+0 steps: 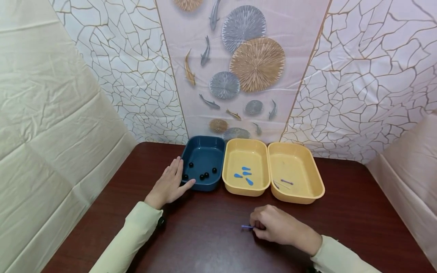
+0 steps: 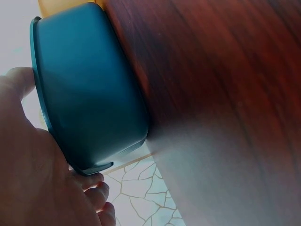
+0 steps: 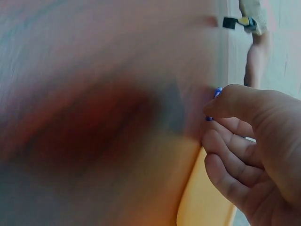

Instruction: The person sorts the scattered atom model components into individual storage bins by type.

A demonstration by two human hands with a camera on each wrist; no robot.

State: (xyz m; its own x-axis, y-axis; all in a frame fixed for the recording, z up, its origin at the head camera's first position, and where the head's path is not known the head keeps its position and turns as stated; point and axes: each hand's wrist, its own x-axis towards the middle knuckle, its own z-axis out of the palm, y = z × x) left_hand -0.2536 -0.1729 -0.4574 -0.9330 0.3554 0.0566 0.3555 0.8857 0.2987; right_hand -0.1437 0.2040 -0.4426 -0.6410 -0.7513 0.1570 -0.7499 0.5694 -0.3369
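Note:
My left hand (image 1: 169, 181) rests at the near left corner of the dark blue tray (image 1: 202, 186), fingers straight along its rim and thumb over the front edge. In the left wrist view this hand (image 2: 35, 179) lies against the rim of the same tray (image 2: 89, 89). Several black balls (image 1: 206, 175) lie in that tray. My right hand (image 1: 278, 226) is low over the table in front of the yellow trays, pinching a small purple stick (image 1: 246, 227) between thumb and fingers. One end of the stick sticks out to the left; the right wrist view shows its bluish ends (image 3: 217, 92).
The middle yellow tray (image 1: 246, 191) holds several blue drop-shaped pieces (image 1: 246, 173). In the right yellow tray (image 1: 297, 198) lie a purple stick with knobbed ends (image 1: 287, 182) and a thin pale stick. All three trays stand side by side on the dark brown table (image 1: 205, 235), before a patterned curtain.

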